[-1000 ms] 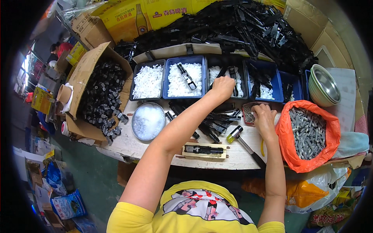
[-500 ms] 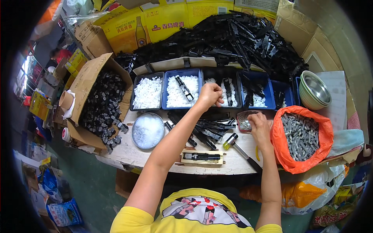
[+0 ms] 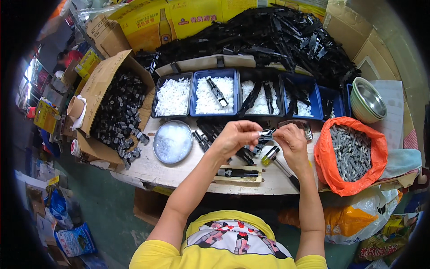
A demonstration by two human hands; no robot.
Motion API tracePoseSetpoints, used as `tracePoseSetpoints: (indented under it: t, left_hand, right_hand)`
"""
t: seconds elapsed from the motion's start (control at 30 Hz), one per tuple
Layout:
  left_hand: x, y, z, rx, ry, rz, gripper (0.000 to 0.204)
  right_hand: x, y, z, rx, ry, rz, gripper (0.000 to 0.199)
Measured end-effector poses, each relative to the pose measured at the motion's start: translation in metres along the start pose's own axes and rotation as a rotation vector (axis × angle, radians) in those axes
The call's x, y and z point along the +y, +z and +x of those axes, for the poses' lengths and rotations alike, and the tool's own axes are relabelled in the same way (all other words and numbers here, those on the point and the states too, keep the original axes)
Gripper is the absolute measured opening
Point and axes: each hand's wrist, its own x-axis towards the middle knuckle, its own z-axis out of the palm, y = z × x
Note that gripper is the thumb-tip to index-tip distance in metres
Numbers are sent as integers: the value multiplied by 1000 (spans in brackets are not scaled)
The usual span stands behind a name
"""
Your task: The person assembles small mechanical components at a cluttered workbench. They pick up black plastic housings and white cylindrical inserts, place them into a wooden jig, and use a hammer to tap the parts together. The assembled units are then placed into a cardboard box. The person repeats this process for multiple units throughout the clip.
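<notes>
Both hands meet above the bench (image 3: 188,172): left hand (image 3: 235,136) pinches a white piece (image 3: 260,133); right hand (image 3: 291,142) should steady the black part (image 3: 268,133).

Packaging-wise we've got a big yellow printed carton (image 3: 179,20) along the back, with a bottle picture on it, an open brown cardboard box (image 3: 96,89) of black parts at the worktop's left, an orange bag (image 3: 349,157) of grey pieces at right, and a blue printed sack (image 3: 76,240) on the floor lower left
</notes>
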Motion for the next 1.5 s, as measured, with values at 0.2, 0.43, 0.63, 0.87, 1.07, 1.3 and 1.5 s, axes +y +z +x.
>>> tracePoseSetpoints:
  t: [0.2,0.43,0.63,0.87,1.07,1.3,1.5]
  left_hand:
    - [-25,-8,-48,-61,-6,-152,16]
    - [-27,-16,-62,-98,16,-206,14]
    - [-28,-18,-67,-88,5,-149,12]
    - [-34,-28,-73,-82,2,-134,9]
    - [-35,-28,-75,8,73,-175,10]
    - [-35,-23,-87,118,113,61,16]
    - [-40,-37,-103,240,563,1161,29]
  right_hand:
    - [-32,5,4,-100,-205,61,22]
    - [-45,10,5,-183,-307,86,26]
    - [-50,10,6,-285,-322,122,27]
    - [-53,21,4,-376,-290,224,31]
    - [-60,34,-14,-160,-178,170,19]
    - [-63,46,-32,-98,-154,58,17]
    - [-50,58,-55,-288,-126,-26,12]
